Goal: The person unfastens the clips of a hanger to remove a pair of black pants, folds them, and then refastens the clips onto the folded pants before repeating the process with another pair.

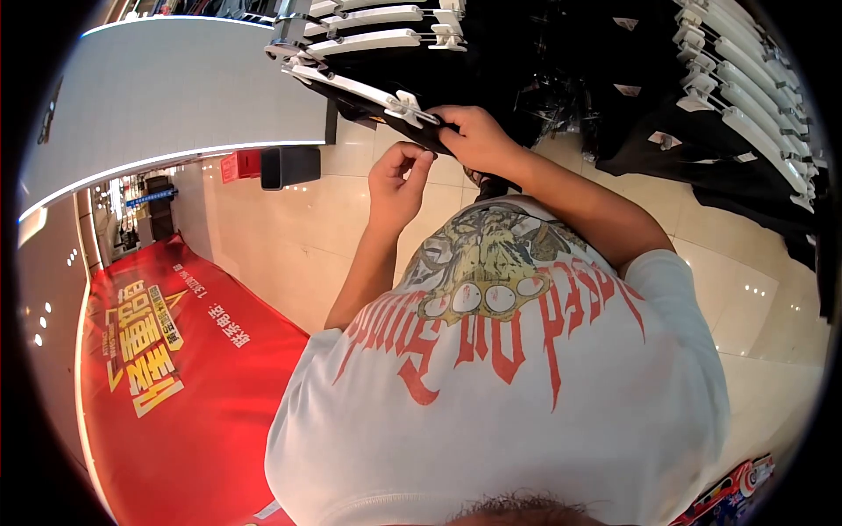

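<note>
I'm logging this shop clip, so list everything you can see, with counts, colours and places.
hanger: one, white, pulled out from the rack, top centre
garment: one, black, clipped under that hanger
rack hangers: several, white, top centre and top right
hung clothes: many, black, along the top
mat: one, red with yellow writing, lower left
floor: cream glossy tiles, centre
box: one, black, left of centre
sign: one, red, beside the box
panel: one, white, upper left
T-shirt: one, white with red print, bottom
left hand: pinched at the garment's edge
right hand: gripping the hanger's clip end
</note>
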### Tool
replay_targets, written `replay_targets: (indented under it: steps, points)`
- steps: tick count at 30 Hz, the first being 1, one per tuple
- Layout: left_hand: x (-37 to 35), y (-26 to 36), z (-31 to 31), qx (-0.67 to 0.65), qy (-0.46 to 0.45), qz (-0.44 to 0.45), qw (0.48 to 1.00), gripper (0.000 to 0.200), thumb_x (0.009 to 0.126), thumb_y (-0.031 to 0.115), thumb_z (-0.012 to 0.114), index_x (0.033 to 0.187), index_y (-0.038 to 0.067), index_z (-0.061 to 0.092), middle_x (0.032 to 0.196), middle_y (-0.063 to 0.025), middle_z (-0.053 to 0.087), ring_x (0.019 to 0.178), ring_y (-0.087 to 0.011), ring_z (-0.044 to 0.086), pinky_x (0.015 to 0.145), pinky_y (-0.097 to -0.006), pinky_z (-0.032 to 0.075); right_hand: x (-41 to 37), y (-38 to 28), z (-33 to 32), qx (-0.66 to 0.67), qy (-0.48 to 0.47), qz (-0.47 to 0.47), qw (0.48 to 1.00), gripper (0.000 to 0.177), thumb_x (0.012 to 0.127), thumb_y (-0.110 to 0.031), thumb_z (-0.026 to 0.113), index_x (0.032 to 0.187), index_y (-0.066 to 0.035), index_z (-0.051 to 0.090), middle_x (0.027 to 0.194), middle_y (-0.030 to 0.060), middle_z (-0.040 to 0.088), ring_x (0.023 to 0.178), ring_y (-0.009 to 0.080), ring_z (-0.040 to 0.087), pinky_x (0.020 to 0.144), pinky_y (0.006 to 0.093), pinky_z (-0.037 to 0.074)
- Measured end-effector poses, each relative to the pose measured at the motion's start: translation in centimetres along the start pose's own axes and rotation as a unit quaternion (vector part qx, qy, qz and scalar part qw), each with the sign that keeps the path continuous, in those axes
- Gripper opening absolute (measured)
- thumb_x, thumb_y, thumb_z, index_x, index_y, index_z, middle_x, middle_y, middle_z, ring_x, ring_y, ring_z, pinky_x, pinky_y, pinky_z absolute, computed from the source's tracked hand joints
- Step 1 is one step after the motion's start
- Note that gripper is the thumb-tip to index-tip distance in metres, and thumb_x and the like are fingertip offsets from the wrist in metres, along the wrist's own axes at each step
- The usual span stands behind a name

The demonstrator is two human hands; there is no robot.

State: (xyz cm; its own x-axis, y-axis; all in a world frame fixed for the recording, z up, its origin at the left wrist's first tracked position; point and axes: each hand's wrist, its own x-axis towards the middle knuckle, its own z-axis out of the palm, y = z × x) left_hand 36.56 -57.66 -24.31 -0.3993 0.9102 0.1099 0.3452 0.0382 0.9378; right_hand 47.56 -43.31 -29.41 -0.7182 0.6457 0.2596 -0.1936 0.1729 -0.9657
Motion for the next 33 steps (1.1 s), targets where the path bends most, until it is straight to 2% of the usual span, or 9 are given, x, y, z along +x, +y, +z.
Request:
replay_targets:
  steps: [3,8,10,14,16,19,23,27,33]
  points:
    - [-0.5,-1.5,-1.2,0.007,0.014,-0.018,1.000,0.006,0.101,0.006,0.063,0.101,0.000,0.064,0.098,-0.0048,0.069,0.090,-0.0115,0.065,0.083,-0.0248,0.052,0.1,0.2,-0.8,0.023,-0.018,0.106,0.994,0.031,0.095,-0.012,0.055,0.122,-0.002,0.067,0.095,0.0104,0.072,0.081,0.0137,0.063,0.076,0.0284,0.051]
    - [-0.1,-5.1,-4.9,-0.053,0.118,-0.057,0.990,0.019,0.101,0.009,0.063,0.118,0.002,0.062,0.112,-0.0050,0.067,0.100,-0.0136,0.066,0.086,-0.0291,0.055,0.2,2.6,-0.5,0.171,0.054,0.035,0.983,0.041,0.099,-0.024,0.061,0.134,-0.003,0.056,0.111,0.0084,0.069,0.101,0.0135,0.062,0.090,0.0278,0.047]
    - [0.5,-7.1,-7.2,-0.042,0.145,-0.077,0.986,0.026,0.100,0.009,0.065,0.124,0.002,0.060,0.121,-0.0062,0.064,0.105,-0.0135,0.063,0.088,-0.0290,0.054,0.2,2.3,0.1,0.158,0.078,-0.061,0.983,0.048,0.097,-0.027,0.065,0.137,-0.003,0.053,0.112,0.0102,0.069,0.108,0.0148,0.061,0.095,0.0284,0.046]
    - [4.1,-9.5,-11.1,-0.051,0.175,-0.077,0.980,0.050,0.095,0.013,0.071,0.137,-0.002,0.050,0.135,-0.0107,0.056,0.115,-0.0166,0.057,0.095,-0.0289,0.050,0.0,0.4,0.0,-0.086,0.100,-0.003,0.991,0.060,0.091,-0.026,0.075,0.140,-0.002,0.051,0.113,0.0161,0.071,0.100,0.0241,0.069,0.089,0.0335,0.053]
    - [6.8,-9.8,-12.7,-0.036,0.173,-0.061,0.982,0.061,0.095,0.018,0.072,0.145,-0.003,0.043,0.142,-0.0131,0.052,0.124,-0.0210,0.054,0.105,-0.0325,0.044,0.4,0.9,-0.2,-0.105,0.126,0.009,0.986,0.034,0.093,-0.023,0.072,0.117,0.000,0.066,0.100,0.0158,0.073,0.087,0.0235,0.070,0.079,0.0339,0.054]
    - [10.8,-9.4,-14.2,-0.070,0.160,-0.025,0.984,0.063,0.095,0.020,0.072,0.146,-0.001,0.042,0.143,-0.0132,0.051,0.126,-0.0209,0.053,0.107,-0.0333,0.042,1.3,1.9,-1.0,-0.100,0.075,0.139,0.982,0.025,0.101,-0.015,0.063,0.120,0.000,0.065,0.107,0.0056,0.072,0.098,0.0111,0.064,0.087,0.0300,0.051]
    - [14.0,-9.4,-15.2,-0.143,0.079,-0.033,0.986,0.049,0.095,0.019,0.073,0.136,0.001,0.052,0.127,-0.0072,0.062,0.114,-0.0156,0.058,0.099,-0.0303,0.046,1.6,6.2,0.5,0.084,0.154,0.051,0.983,0.030,0.106,-0.017,0.055,0.130,0.000,0.059,0.113,0.0010,0.068,0.100,0.0103,0.058,0.092,0.0273,0.045]
    - [13.5,-10.9,-14.5,-0.170,0.057,-0.040,0.983,0.041,0.094,0.017,0.074,0.127,-0.001,0.058,0.119,-0.0076,0.067,0.109,-0.0147,0.062,0.096,-0.0304,0.049,1.3,4.9,2.0,0.027,0.249,0.052,0.967,0.029,0.108,-0.020,0.051,0.130,-0.002,0.059,0.103,-0.0049,0.062,0.091,0.0072,0.052,0.086,0.0244,0.044]
    - [10.5,-16.1,-14.8,-0.169,-0.012,-0.053,0.984,0.042,0.096,0.023,0.073,0.128,0.001,0.057,0.111,-0.0034,0.066,0.099,-0.0121,0.059,0.091,-0.0285,0.048,-1.6,3.4,3.6,-0.172,0.314,0.154,0.921,0.043,0.103,-0.040,0.059,0.098,0.002,0.061,0.074,0.0048,0.057,0.070,0.0119,0.047,0.066,0.0339,0.044]
